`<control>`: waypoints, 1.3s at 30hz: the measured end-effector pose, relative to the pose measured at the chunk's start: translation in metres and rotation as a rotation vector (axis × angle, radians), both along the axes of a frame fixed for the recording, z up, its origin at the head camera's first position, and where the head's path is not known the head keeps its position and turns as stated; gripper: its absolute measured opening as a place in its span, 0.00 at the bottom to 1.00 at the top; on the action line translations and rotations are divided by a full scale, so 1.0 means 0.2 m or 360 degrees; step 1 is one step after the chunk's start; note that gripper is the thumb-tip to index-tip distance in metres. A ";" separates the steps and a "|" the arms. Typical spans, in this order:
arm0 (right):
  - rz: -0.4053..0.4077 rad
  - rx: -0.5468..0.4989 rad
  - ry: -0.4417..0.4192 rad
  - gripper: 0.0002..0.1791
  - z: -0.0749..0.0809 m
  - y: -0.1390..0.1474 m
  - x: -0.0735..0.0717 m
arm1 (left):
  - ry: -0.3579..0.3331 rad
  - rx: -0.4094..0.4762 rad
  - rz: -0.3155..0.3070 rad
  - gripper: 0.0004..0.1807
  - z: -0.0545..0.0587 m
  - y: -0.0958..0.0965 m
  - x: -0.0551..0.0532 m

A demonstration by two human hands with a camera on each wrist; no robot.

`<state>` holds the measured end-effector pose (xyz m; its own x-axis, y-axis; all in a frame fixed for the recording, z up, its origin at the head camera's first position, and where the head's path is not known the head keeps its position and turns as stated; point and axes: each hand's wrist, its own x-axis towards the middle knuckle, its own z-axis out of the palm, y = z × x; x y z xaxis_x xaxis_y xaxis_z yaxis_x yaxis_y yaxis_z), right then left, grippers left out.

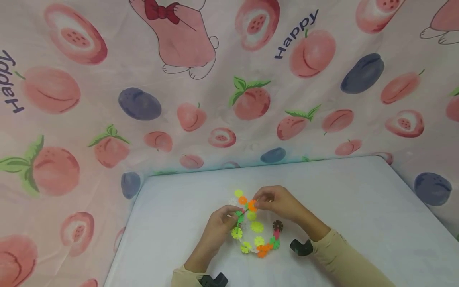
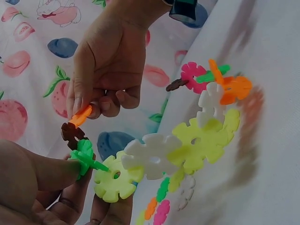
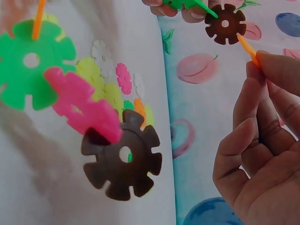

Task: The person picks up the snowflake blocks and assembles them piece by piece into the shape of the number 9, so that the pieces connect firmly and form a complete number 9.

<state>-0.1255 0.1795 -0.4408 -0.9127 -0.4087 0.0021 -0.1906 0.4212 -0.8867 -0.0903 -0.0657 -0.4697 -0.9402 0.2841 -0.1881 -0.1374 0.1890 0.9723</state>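
My left hand pinches a green notched plastic disc between thumb and fingers. That disc belongs to a curved chain of interlocking flower-shaped discs, running through yellow, white and orange pieces to a brown disc at the loose end. Between the hands, a brown disc joins the green one to an orange disc. My right hand pinches this orange disc by its edge, with the thumb against the index finger. The chain hangs in an open ring shape.
Several loose discs lie on the white table, among them a yellow one, an orange one and a pink one. A fruit-print cloth hangs behind the table. Each wrist carries a black camera.
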 end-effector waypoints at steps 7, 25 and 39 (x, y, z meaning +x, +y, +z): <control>-0.0035 0.0032 0.0008 0.10 0.00 0.00 0.01 | 0.0048 -0.0064 -0.0021 0.12 0.01 0.01 0.00; -0.0081 -0.0118 -0.0016 0.06 -0.02 -0.04 0.02 | 0.0148 -0.0065 0.0120 0.11 0.00 0.04 0.01; -0.0042 -0.0098 -0.0014 0.06 -0.01 -0.05 0.03 | 0.0150 -0.0078 0.0127 0.10 -0.01 0.05 0.01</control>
<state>-0.1194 0.1696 -0.4420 -0.9232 -0.3839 0.0182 -0.1722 0.3707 -0.9126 -0.0879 -0.0556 -0.4709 -0.9736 0.2005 -0.1094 -0.0621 0.2285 0.9716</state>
